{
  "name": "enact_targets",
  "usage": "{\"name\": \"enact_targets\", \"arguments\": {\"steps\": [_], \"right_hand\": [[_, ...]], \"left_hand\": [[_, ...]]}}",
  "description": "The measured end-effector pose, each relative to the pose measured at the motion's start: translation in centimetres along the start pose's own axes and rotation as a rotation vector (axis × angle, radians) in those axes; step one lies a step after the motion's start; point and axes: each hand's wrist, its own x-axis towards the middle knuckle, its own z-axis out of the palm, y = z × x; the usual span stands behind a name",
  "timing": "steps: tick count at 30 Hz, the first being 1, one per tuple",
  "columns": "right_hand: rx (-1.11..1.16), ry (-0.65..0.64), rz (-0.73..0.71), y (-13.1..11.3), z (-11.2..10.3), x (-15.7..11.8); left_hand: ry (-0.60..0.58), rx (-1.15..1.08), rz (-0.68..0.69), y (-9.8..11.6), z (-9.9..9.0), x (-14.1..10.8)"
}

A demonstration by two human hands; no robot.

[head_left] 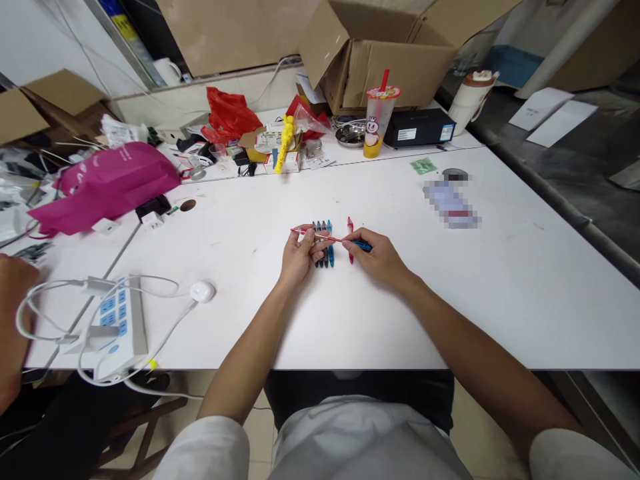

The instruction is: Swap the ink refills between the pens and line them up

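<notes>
My left hand (299, 257) is closed on a slim red pen (300, 231), pinched between thumb and fingers. A thin red length, which looks like a refill (334, 239), runs from it to the fingertips of my right hand (377, 257). That hand is closed too, and a blue pen part (362, 246) shows in its grip. Below my hands several dark pens (321, 263) lie side by side, with a blue pen (331, 257) at their right end. A red pen (350, 223) lies apart, partly covered by my right fingers.
A power strip (133, 327) with white cables lies at left, near another person's arm (13, 320). Along the back stand a magenta bag (115, 177), a yellow stick-shaped item (285, 143), a drink cup (379, 120), a black box (420, 128) and a cardboard box (395, 70).
</notes>
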Motion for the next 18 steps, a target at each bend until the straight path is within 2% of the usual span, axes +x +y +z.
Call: {"name": "enact_targets", "arguments": {"steps": [7,18], "right_hand": [[0.107,-0.029,-0.059,0.27,-0.24,-0.09],[0.212,-0.004,0.002,0.52,-0.15,0.24]], "left_hand": [[0.005,-0.009,-0.003,0.18,0.05,-0.03],[0.043,-0.013,0.019,0.37,-0.37,0.38]]}}
